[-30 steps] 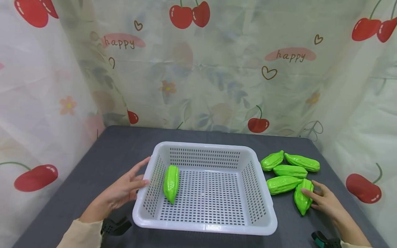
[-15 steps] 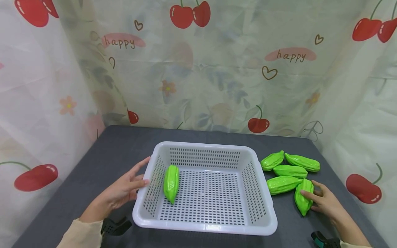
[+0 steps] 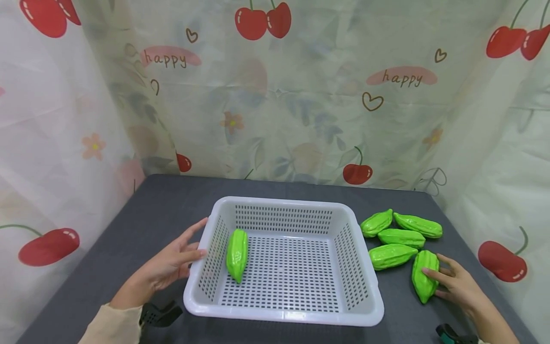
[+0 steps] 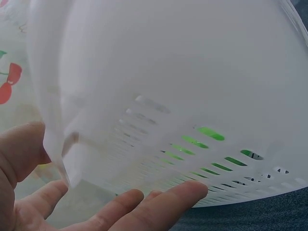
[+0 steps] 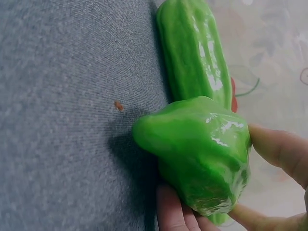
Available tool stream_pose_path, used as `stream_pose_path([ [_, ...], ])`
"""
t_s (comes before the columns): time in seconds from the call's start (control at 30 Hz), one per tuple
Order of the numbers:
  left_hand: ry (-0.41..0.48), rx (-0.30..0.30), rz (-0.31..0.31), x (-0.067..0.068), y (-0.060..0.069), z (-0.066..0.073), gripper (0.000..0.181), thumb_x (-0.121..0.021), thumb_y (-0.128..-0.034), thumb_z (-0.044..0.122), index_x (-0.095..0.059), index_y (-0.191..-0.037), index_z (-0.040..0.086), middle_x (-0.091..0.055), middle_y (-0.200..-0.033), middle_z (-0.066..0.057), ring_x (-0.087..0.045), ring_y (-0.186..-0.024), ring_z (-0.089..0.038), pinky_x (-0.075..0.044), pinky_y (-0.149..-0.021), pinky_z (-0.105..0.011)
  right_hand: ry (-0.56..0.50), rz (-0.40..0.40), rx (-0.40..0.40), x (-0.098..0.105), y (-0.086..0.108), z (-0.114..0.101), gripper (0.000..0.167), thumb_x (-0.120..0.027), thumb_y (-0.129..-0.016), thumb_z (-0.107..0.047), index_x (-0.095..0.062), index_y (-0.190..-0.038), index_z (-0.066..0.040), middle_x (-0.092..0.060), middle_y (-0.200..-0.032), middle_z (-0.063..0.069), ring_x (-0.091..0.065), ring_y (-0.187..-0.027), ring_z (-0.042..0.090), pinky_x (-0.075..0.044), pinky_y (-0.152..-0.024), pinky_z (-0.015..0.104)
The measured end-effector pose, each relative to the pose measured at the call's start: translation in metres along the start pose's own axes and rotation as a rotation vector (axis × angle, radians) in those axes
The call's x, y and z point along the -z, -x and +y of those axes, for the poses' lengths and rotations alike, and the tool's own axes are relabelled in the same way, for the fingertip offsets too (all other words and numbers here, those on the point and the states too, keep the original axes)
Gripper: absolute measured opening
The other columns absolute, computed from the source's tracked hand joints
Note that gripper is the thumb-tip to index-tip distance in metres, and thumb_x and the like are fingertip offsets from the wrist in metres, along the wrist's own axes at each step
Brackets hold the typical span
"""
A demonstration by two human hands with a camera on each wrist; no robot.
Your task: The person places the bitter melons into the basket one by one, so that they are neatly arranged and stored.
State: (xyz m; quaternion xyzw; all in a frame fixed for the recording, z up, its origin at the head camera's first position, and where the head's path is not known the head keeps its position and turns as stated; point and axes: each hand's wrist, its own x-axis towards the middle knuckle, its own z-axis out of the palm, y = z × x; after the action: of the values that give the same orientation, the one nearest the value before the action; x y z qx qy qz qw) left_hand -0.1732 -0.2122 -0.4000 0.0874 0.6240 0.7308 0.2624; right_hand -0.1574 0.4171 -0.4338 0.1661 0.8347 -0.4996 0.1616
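My right hand [image 3: 461,286] grips a glossy green bitter melon [image 3: 423,276] at the right of the table. In the right wrist view, thumb and fingers sit round this bitter melon [image 5: 197,151], its pointed end just off the dark cloth. My left hand [image 3: 169,263] holds the left rim of a white plastic basket [image 3: 281,317], thumb over the edge. The left wrist view has its fingers [image 4: 166,204] along the basket's slotted outer wall. One bitter melon [image 3: 237,255] lies inside the basket, near its left wall.
Several more bitter melons lie between the basket and the table's right edge, among them one [image 3: 393,256] close beside the held one. The dark tabletop [image 3: 189,191] is bordered by a cherry-print curtain [image 3: 279,119] at the back and both sides.
My right hand has drawn the gripped bitter melon slightly right and toward me, away from the neighbouring one. My left hand and the basket have stayed put.
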Motion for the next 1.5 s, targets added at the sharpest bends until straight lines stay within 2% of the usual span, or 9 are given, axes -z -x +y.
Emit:
stream_pose_path([
  [0.17,0.001,0.004,-0.005,0.0,0.0,0.0,0.087,-0.056,-0.0958,0.005,0.002,-0.155,0.034,-0.027,-0.151,-0.031,-0.058,-0.117,-0.045,-0.049,-0.086,-0.063,-0.016,0.013,-0.009,0.005,0.003,0.008,0.102,-0.056,-0.096,-0.043,0.018,-0.148,0.004,-0.005,-0.147,0.046,-0.03,-0.132,0.051,-0.055,-0.088,0.044],
  [0.37,-0.006,0.003,-0.001,0.0,0.0,0.0,0.088,-0.057,-0.0955,0.005,0.001,-0.155,0.034,-0.029,-0.151,-0.031,-0.058,-0.116,-0.044,-0.049,-0.087,-0.063,-0.045,0.017,-0.016,0.011,0.007,0.012,0.099,-0.052,-0.097,-0.045,0.018,-0.149,0.002,-0.003,-0.148,0.046,-0.023,-0.137,0.052,-0.055,-0.089,0.043],
  [0.5,-0.01,0.001,-0.001,0.0,-0.001,0.0,0.088,-0.057,-0.0955,0.005,0.002,-0.155,0.033,-0.029,-0.15,-0.031,-0.058,-0.116,-0.044,-0.049,-0.087,-0.063,-0.038,0.03,-0.014,0.014,0.01,0.009,0.099,-0.052,-0.097,-0.045,0.017,-0.149,0.002,-0.004,-0.148,0.045,-0.038,-0.13,0.049,-0.056,-0.087,0.041],
  [0.7,-0.01,0.004,0.002,0.001,-0.001,0.0,0.088,-0.056,-0.0955,0.004,0.002,-0.155,0.033,-0.03,-0.15,-0.031,-0.059,-0.116,-0.044,-0.049,-0.086,-0.063,-0.026,0.038,0.01,0.016,0.015,0.002,0.097,-0.052,-0.097,-0.044,0.016,-0.15,0.001,-0.005,-0.149,0.043,-0.057,-0.109,0.02,-0.056,-0.085,0.037],
  [0.87,-0.008,0.005,0.004,0.0,-0.001,0.0,0.088,-0.057,-0.0954,0.004,0.002,-0.155,0.032,-0.031,-0.15,-0.031,-0.059,-0.115,-0.044,-0.05,-0.086,-0.063,-0.015,0.031,0.064,0.018,0.02,-0.005,0.094,-0.05,-0.099,-0.043,0.015,-0.15,0.001,-0.005,-0.149,0.043,-0.05,-0.091,-0.01,-0.056,-0.081,0.032],
  [1.0,-0.015,0.003,0.008,0.0,-0.001,0.0,0.088,-0.057,-0.0953,0.005,0.001,-0.155,0.032,-0.031,-0.149,-0.031,-0.059,-0.115,-0.044,-0.05,-0.086,-0.063,-0.015,0.029,0.116,0.017,0.024,-0.011,0.093,-0.05,-0.099,-0.041,0.014,-0.151,0.001,-0.004,-0.149,0.043,-0.038,-0.083,-0.023,-0.056,-0.079,0.028],
  [1.37,-0.025,-0.002,0.011,0.0,0.0,0.0,0.088,-0.056,-0.0952,0.004,0.002,-0.155,0.031,-0.03,-0.15,-0.031,-0.059,-0.115,-0.043,-0.05,-0.086,-0.063,0.043,0.05,0.196,0.013,0.032,-0.039,0.092,-0.054,-0.097,-0.041,0.007,-0.154,-0.004,-0.009,-0.15,0.042,-0.043,-0.092,-0.017,-0.055,-0.077,0.023],
  [1.43,-0.022,-0.002,0.007,0.001,0.0,0.0,0.088,-0.056,-0.0952,0.004,0.002,-0.155,0.031,-0.03,-0.15,-0.031,-0.059,-0.115,-0.043,-0.049,-0.086,-0.063,0.052,0.053,0.207,0.012,0.034,-0.045,0.092,-0.054,-0.097,-0.042,0.007,-0.154,-0.005,-0.008,-0.151,0.041,-0.051,-0.102,-0.004,-0.054,-0.077,0.021],
  [1.5,-0.02,-0.002,0.003,0.001,0.0,0.0,0.088,-0.056,-0.0953,0.004,0.003,-0.155,0.031,-0.03,-0.151,-0.031,-0.059,-0.116,-0.043,-0.049,-0.086,-0.063,0.059,0.055,0.217,0.01,0.035,-0.051,0.092,-0.054,-0.097,-0.043,0.007,-0.154,-0.006,-0.007,-0.152,0.04,-0.051,-0.118,0.019,-0.054,-0.076,0.02],
])
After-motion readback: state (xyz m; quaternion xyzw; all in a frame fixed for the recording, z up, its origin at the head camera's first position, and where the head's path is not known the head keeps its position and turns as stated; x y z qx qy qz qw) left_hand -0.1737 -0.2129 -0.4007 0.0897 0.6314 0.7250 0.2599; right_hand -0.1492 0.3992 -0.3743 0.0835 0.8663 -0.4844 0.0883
